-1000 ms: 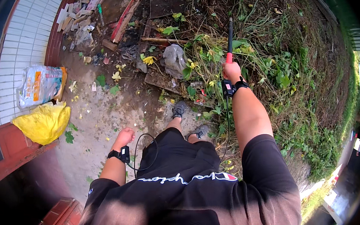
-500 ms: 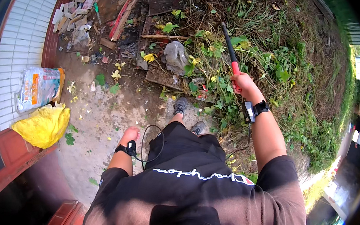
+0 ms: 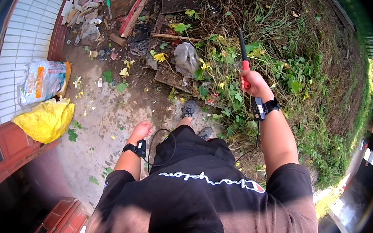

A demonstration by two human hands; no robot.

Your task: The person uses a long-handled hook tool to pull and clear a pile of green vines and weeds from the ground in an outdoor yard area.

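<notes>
My right hand [image 3: 255, 84] is wrapped round the red grip of a long-handled tool [image 3: 243, 48]. Its black shaft points away from me into the weeds, and whatever head it has cannot be made out among the dry stalks. Green vines and cut grass [image 3: 281, 67] lie under and around the shaft. At my left side, my left hand [image 3: 142, 130] hangs over the concrete with its fingers curled in and nothing visible in them. Both wrists carry black strapped devices, and a thin cable loops beside my left hand.
A crumpled grey plastic bag [image 3: 186, 59] lies at the edge of the weeds. Scrap wood [image 3: 140, 6] and rubble [image 3: 83, 10] are heaped at the far left. By the tiled wall [image 3: 26, 33] stand a printed plastic sack [image 3: 44, 82] and a yellow bag [image 3: 46, 120].
The tool and my right hand have shifted slightly right in view, with the tool's far end a little nearer me. My left hand has risen a bit and moved right. The view has shifted slightly.
</notes>
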